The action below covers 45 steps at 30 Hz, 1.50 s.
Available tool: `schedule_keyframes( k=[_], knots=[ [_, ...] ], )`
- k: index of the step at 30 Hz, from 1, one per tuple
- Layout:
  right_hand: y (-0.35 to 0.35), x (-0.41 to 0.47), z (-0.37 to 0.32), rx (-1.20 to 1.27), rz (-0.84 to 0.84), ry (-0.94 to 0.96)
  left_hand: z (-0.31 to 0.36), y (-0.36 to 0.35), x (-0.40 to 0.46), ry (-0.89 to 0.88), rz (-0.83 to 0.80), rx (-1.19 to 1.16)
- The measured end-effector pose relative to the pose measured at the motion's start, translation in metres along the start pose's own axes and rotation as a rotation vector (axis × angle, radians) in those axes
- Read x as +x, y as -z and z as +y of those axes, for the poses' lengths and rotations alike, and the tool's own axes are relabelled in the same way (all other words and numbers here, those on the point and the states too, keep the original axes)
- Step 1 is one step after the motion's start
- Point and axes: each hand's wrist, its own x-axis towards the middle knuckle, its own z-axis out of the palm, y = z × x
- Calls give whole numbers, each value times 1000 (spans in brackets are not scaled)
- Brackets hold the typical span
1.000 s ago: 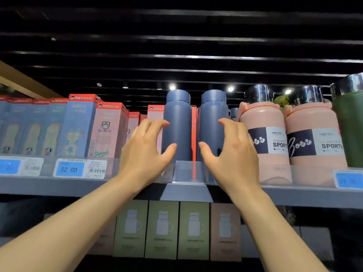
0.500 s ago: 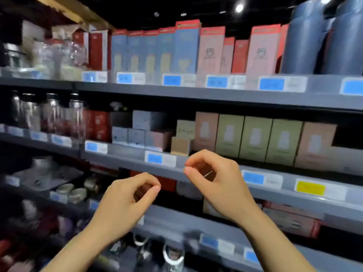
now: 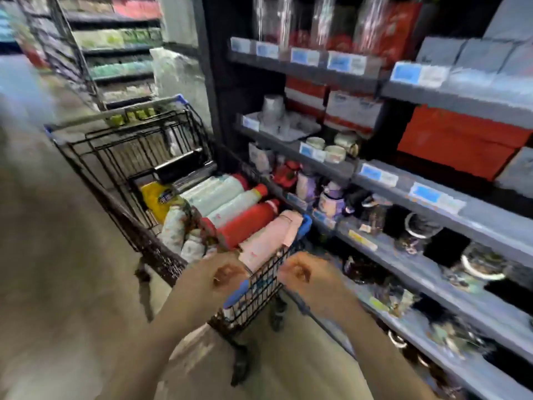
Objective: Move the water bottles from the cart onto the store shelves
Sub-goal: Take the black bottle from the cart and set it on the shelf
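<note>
The water bottles point(image 3: 230, 209) are laid side by side in the cart point(image 3: 161, 255), beside the shelves point(image 3: 432, 192). Nothing is held: the left hand point(image 3: 219, 275) and right hand point(image 3: 302, 274) are loosely curled above the cart's near rim.

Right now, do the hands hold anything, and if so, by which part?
Nothing is held. The left hand and right hand hang with loosely curled fingers over the near end of the black wire shopping cart, above the pale pink water bottle.
</note>
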Motion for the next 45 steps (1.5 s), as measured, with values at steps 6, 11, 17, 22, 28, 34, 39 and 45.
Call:
schedule_keyframes(
  k=[6, 11, 17, 22, 28, 34, 39, 45],
  knots=[
    [-64, 66, 4, -182, -362, -191, -84, 25, 6, 175, 16, -11],
    [-96, 119, 15, -310, -590, -280, -149, 37, 58, 207, -195, 86],
    [-105, 197, 16, -97, -348, -430, -206, 70, 140, 142, -419, 295],
    [-131, 268, -4, -63, -65, -447, -257, 123, 222, 123, -348, 255],
    [-183, 336, -19, -138, 100, -545, -345, 167, 348, 199, -109, 175],
    [-228, 380, -38, -105, 369, -759, -425, 185, 445, 173, -110, 258],
    [-250, 410, -54, -95, 431, -804, -461, 191, 497, 324, -193, 202],
    [-255, 427, -53, -95, 540, -886, -464, 181, 517, 476, -443, -53]
  ],
)
